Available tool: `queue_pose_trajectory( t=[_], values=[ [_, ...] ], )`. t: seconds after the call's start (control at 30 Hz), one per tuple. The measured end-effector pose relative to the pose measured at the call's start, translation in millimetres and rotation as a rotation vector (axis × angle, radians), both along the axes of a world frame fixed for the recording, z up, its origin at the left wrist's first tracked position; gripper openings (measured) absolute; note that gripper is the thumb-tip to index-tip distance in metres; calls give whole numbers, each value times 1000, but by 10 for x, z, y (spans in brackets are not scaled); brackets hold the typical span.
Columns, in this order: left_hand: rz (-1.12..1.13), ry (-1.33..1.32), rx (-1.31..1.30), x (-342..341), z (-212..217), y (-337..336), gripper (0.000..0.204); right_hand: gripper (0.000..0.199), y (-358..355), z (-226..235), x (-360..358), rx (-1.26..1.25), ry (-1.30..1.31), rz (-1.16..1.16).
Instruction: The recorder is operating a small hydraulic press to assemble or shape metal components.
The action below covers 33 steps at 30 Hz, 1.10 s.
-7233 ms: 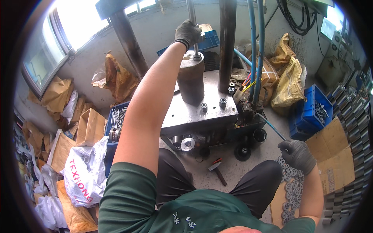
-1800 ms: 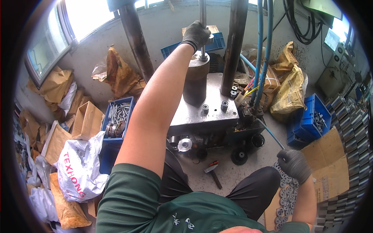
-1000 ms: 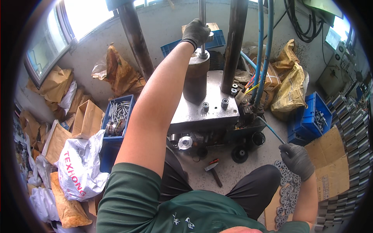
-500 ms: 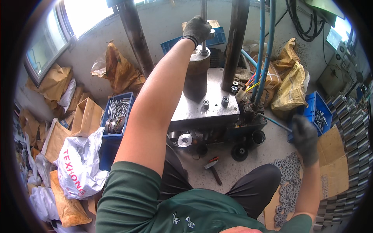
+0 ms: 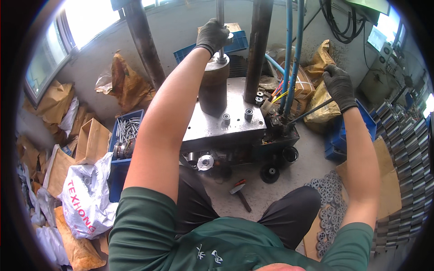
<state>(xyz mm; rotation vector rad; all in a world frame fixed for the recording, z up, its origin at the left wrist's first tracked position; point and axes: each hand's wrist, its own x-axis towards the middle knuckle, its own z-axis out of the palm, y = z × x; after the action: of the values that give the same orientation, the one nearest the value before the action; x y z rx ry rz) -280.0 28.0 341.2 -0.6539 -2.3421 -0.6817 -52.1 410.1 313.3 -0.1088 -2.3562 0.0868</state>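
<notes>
Bright window [image 5: 86, 22] glare upper left; sharp centre, rim heavily bent.

Dark knit work glove on left hand [image 5: 211, 35], matching glove on right hand [image 5: 338, 86], bare forearms, dark green short-sleeved shirt [image 5: 226, 241] — small white print at chest, black trousers [image 5: 289, 216]

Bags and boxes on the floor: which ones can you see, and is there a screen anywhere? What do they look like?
White plastic bag: lower left floor, crumpled, with red lettering.
Brown paper bags: against the back wall at left, torn, tan-orange.
Blue crate: left of the press, rectangular, full of metal pins.
Yellow sacks: right of the press, bulging.
Screen: upper right, small, bright.
</notes>
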Motion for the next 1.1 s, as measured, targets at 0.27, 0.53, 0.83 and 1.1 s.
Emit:
queue_pose_trajectory(
  t=[0.27, 0.53, 0.83, 1.1],
  values=[
    [-199, 245, 11, 250, -179, -72, 25, 22, -145, -29, 417, 20, -79, -19],
    [-1294, -385, 996, 1744, -865, 78, 26, 21, -332, -229, 940, -2, -119, -7],
    [-811, -1563, 1259, 2789, -2289, 222, 48, 16, -839, -742, 1592, -256, -45, 184],
    [-868, -1926, 1566, 2195, -2938, 201, 31, 21, -849, -1265, 1745, -665, 361, 132]
  ],
)
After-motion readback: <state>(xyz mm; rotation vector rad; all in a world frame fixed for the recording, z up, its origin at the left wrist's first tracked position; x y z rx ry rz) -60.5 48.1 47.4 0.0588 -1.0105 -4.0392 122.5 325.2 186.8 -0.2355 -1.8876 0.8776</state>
